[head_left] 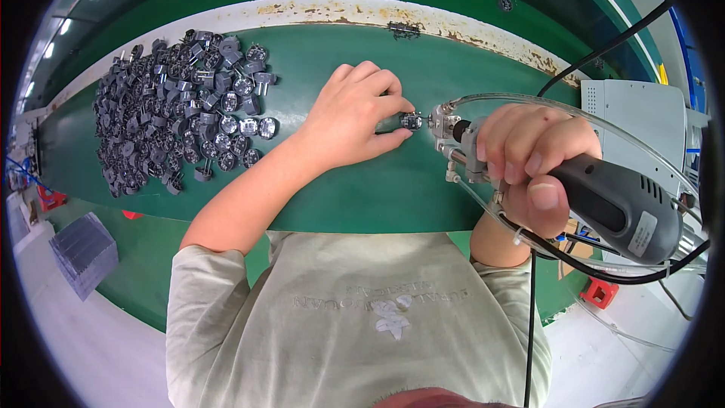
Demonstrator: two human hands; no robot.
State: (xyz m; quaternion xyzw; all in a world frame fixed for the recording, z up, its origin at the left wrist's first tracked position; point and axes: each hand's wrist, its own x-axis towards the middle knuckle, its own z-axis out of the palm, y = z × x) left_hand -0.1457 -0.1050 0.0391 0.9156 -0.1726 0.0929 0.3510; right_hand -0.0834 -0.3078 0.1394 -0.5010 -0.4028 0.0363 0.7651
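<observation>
Between the thumb and fingertips of my left hand (353,112) is a small dark round plug part (411,121), held just above or on the green work surface. My right hand (532,155) wraps round a black-and-grey electric screwdriver (615,204). Its metal head (444,122), fitted with clear tubes, points left toward the plug part, and the tip reaches its edge. Whether the bit sits in a screw is too small to tell. A big pile of similar dark plug parts (181,109) lies left of my left hand.
The green work surface (340,200) has a worn white ledge (317,9) along its far side. A dark part (404,29) lies by that ledge. At the right stands a grey metal box (630,117). Black cables (604,49) and clear tubing run round the screwdriver. A red stool (599,292) is below right.
</observation>
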